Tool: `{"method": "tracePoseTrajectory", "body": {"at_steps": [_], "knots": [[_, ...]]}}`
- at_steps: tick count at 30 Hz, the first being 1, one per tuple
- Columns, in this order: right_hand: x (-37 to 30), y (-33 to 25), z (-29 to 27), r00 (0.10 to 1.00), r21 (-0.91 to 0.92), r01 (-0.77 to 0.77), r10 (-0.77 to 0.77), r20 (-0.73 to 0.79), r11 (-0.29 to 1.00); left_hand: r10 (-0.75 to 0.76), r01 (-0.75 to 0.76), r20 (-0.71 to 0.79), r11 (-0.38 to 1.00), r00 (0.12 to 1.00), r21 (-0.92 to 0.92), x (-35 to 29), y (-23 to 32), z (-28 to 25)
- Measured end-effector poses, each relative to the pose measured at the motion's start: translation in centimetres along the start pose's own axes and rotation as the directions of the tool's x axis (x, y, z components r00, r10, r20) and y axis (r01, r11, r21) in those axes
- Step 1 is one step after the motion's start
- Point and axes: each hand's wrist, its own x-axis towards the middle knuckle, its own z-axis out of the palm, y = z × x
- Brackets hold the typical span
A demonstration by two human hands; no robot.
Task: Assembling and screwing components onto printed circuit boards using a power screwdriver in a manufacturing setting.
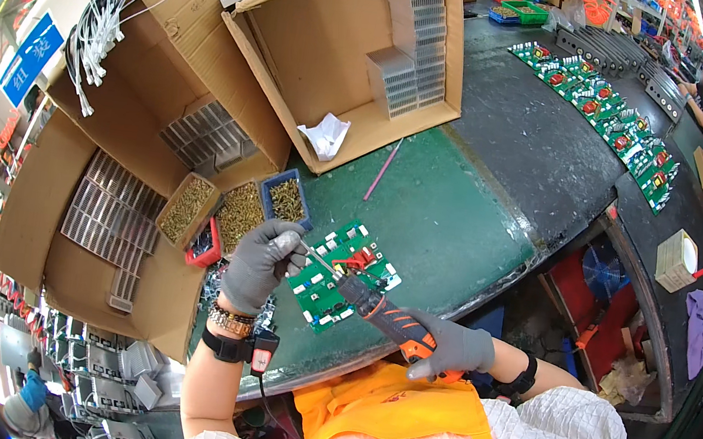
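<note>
My right hand (451,349), in a grey glove, is wrapped round a black and orange electric screwdriver (392,321). Its long thin bit points up and left over a green circuit board (325,302), which lies on the green mat (432,203) in front of me. Also gloved in grey, my left hand (261,265) is closed in a pinch right at the tip of the bit, above the board's upper left side. Whatever small thing sits between those fingertips is too small to make out. A black strap with a small device (263,351) circles my left wrist.
Beyond my left hand stand a blue bin of screws (286,199), trays of small brass-coloured parts (241,213) and a red bin (204,245). Cardboard boxes (336,60) with metal heat sinks rise behind. A pink stick (384,169) lies on the mat; more circuit boards (601,114) line the right.
</note>
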Motion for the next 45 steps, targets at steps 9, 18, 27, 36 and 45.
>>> {"method": "tracePoseTrajectory", "body": {"at_steps": [9,18,27,36,45], "knots": [[0.0,1.3,-0.5,0.997,-0.023,0.066,-0.067,-0.038,0.998,-0.096,0.089,0.029,0.982,0.995,0.167,0.6,-0.3,0.5],[1.5,1.2,-4.9,0.904,-0.146,0.208,-0.247,-0.349,0.967,0.010,-0.033,0.066,0.933,0.998,0.357,1.3,-1.2,1.7],[1.6,2.7,-9.5,0.839,0.103,0.291,-0.203,-0.504,0.951,0.477,-0.309,-0.116,0.716,0.871,0.626,5.5,6.7,-1.6],[1.7,3.5,-10.6,0.830,0.204,0.414,-0.276,-0.484,0.887,0.665,-0.210,-0.210,0.494,0.717,0.844,19.4,23.1,-3.2],[1.9,3.6,-10.7,0.840,0.257,0.386,-0.223,-0.495,0.886,0.445,-0.138,-0.311,0.729,0.840,0.671,26.3,26.1,-5.0]]}}
